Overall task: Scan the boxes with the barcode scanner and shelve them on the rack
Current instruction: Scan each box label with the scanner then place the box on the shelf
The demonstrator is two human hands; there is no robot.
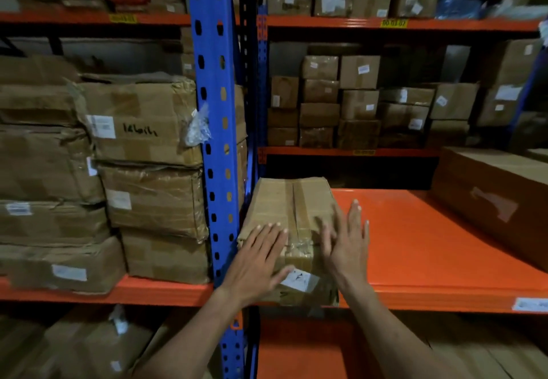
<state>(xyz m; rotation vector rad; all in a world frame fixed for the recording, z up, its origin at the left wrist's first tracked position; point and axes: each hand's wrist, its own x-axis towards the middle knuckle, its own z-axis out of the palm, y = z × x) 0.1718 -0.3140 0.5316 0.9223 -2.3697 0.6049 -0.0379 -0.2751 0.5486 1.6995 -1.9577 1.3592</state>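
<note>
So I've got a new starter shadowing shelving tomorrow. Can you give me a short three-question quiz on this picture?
1. True or false: both hands, left hand and right hand, lie open against the cardboard box.
2. Multiple choice: this box sits on the orange shelf
A. in the middle of the shelf
B. at its left end, beside the blue upright
C. on top of the long box
3. Fill in: the white label is on the box's ____ face, the one towards the person.

Key: 1 true; 2 B; 3 front.
</note>
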